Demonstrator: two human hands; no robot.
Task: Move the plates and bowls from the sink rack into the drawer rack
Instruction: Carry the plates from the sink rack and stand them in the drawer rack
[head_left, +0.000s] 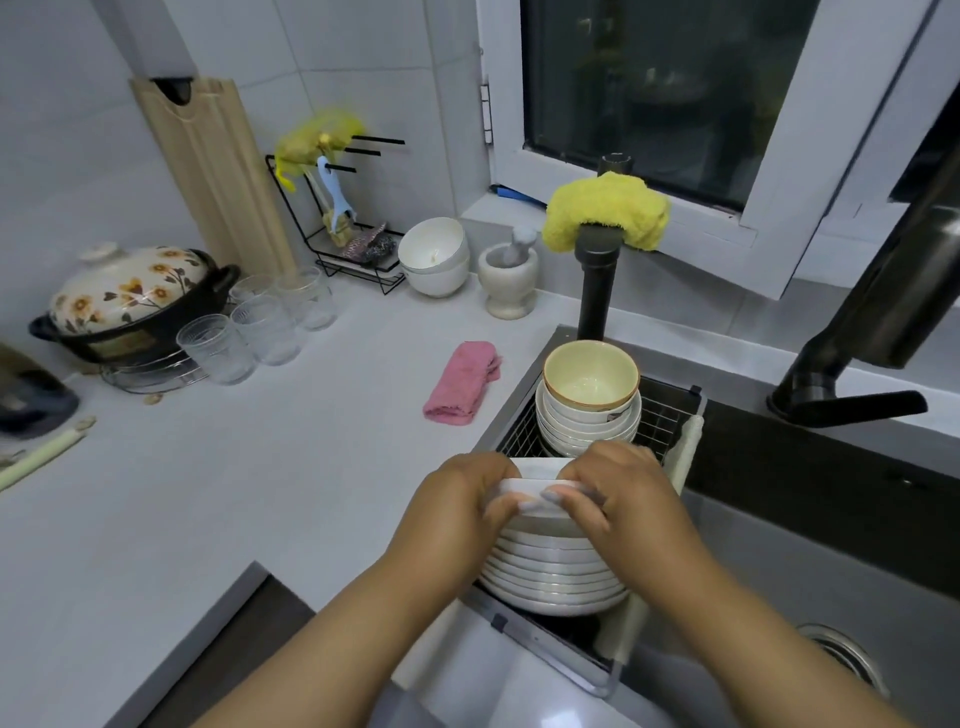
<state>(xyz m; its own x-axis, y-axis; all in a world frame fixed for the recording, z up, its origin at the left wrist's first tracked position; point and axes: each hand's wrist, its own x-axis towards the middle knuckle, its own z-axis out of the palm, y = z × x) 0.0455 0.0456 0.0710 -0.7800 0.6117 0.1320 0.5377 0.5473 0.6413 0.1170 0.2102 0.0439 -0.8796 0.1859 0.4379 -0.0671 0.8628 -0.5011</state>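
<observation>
Counter (218, 499): pale grey, runs L of sink, w/ most loose items along back wall.
Sink (810, 561): dark basin R of counter; black faucet (852, 364) over it, drain at lower R.
Sink rack (670, 410): wire basket across sink's L end, holds all dishes.
Cutting board (213, 182): wood, leaning upright on wall, back L.
Pot (130, 301): flower-pattern lid, black body, on wire trivet, far L.
Plates (550, 577): white stack standing on edge in near part of rack, leaning toward back.
Bowls (589, 400): nested stack at rack's far end, cream bowl on top, mouth up.
Yellow cloth (605, 210): draped over black pipe behind sink.
Glasses (260, 327): clear, clustered just R of pot.
Pink cloth (465, 382): folded on counter, just L of rack.
Mortar (506, 280): pale stone, pestle inside, beside 2 white bowls by wall.
Left hand (462, 499): fingers curled round L rim of top plate (540, 486).
Right hand (618, 493): grips same plate's R rim, thumb on near face; both hands on it, plate at top of stack in rack.
</observation>
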